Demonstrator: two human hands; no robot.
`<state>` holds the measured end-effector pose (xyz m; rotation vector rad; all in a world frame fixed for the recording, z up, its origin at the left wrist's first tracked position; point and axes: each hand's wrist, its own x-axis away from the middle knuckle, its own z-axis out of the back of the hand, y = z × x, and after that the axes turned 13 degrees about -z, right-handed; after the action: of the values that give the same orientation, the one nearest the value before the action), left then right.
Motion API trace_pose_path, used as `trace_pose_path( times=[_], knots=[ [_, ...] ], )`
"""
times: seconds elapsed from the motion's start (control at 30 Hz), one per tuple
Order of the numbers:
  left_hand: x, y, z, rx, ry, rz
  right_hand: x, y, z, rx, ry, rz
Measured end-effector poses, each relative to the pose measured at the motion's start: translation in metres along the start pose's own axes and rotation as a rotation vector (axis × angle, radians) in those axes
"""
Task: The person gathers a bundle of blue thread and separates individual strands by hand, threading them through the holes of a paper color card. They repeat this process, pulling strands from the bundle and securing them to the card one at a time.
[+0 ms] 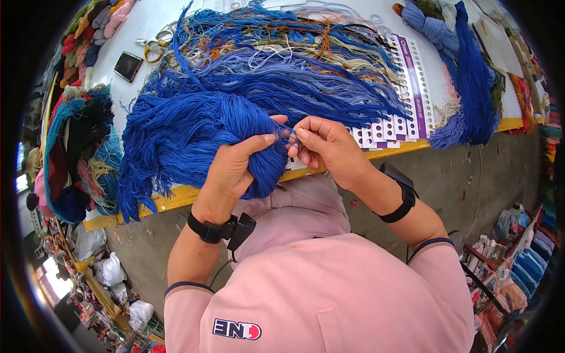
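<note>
A thick hank of royal blue thread [194, 135] lies over the table's front edge, its loose ends spread to the left. My left hand [235, 162] is wrapped round the hank's right end, thumb on top. Close beside it, my right hand [321, 144] pinches a few blue strands [287, 134] between thumb and fingers at the hank's tip. Behind the hank, long blue, orange and cream threads [282, 70] lie across punched white-and-purple cards [412, 88].
Scissors [154, 50] and a small dark square object [128, 66] lie at the back left of the white table [106, 62]. Coloured yarn bundles [76, 147] hang at the left edge. More blue hanks [474, 76] drape at the right. A yellow strip [406, 146] edges the table.
</note>
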<state>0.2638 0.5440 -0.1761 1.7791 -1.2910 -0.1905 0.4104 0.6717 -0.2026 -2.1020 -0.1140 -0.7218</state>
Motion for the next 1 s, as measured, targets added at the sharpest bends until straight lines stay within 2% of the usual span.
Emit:
trace_pose_path(
  times=[0.73,0.93,1.0],
  knots=[
    [0.001,0.0,0.002,-0.085,-0.005,-0.019,0.001,-0.003,-0.002,-0.028,0.015,-0.049],
    [0.002,-0.004,-0.002,-0.1,0.057,-0.078,0.002,-0.007,-0.011,0.152,0.067,0.002],
    [0.002,-0.005,-0.002,-0.102,0.054,-0.08,-0.002,-0.004,-0.012,0.114,0.073,0.02]
  ],
)
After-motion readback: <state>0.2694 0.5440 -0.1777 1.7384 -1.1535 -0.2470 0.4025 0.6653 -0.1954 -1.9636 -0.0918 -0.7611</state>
